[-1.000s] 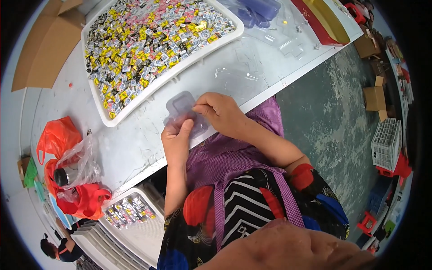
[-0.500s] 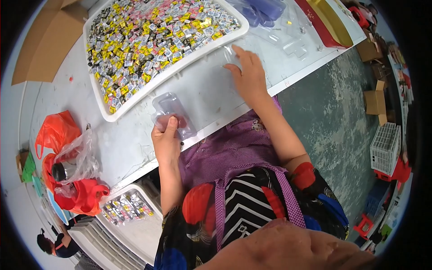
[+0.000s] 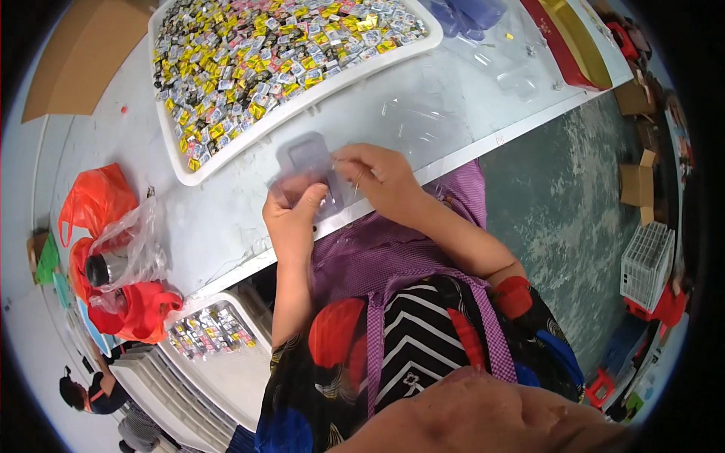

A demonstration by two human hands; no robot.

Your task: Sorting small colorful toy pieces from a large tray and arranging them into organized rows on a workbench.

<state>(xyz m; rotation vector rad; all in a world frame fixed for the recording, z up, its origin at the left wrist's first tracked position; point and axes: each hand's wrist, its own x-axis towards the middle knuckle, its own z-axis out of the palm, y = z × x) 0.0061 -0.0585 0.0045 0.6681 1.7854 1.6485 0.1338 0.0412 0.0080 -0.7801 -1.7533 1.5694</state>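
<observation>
A clear plastic blister tray with a stepped outline is in my left hand, the thumb pressed on its near part and the fingers behind it. My right hand is at the tray's right edge, its fingers curled together. Something thin and transparent seems to lie at those fingertips, too faint to make out. Beyond the hands stands a large white tub full of small wrapped pieces in yellow, black, white and pink. Flat clear plastic pieces lie on the table right of the hands.
Bluish plastic trays and a red and gold box are at the far right. Red bags and a dark-lidded bottle stand at the left. Below the table edge are stacked white tubs, the top one holding filled packs.
My right hand has come left and nearer, from over the loose clear plastic to the blister tray's edge, and its fingers have closed. The left hand still holds the tray. The view has shifted slightly.
</observation>
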